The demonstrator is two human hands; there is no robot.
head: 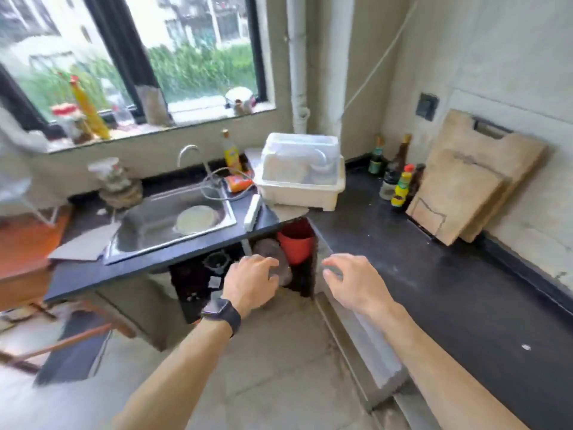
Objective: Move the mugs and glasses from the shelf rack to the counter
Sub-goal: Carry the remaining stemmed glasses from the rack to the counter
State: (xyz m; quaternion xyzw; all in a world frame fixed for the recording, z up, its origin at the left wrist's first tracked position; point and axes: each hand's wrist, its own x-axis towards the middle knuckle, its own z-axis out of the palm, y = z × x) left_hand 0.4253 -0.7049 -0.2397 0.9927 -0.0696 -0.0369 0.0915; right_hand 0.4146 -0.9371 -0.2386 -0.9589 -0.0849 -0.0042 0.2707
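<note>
Head view: the white lidded rack (297, 193) sat at the inner corner of the dark surface (434, 274), right of the sink (148, 225); inside were only pale shapes, with no mug or glass told apart. Left hand (251, 282) and right hand (350, 282) hung low off the surface edge, fingers (263, 262) loosely curled and holding nothing. The rack lay ahead between them, long axis crosswise, right hand slightly nearer.

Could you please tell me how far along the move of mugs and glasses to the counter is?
Done: nothing that shows; no mug or glass stands on the black counter. In hand: the left hand and right hand reach out with curled fingers near the counter's corner; blur hides whether either holds a glass. Left: seemingly the whole move.
</note>
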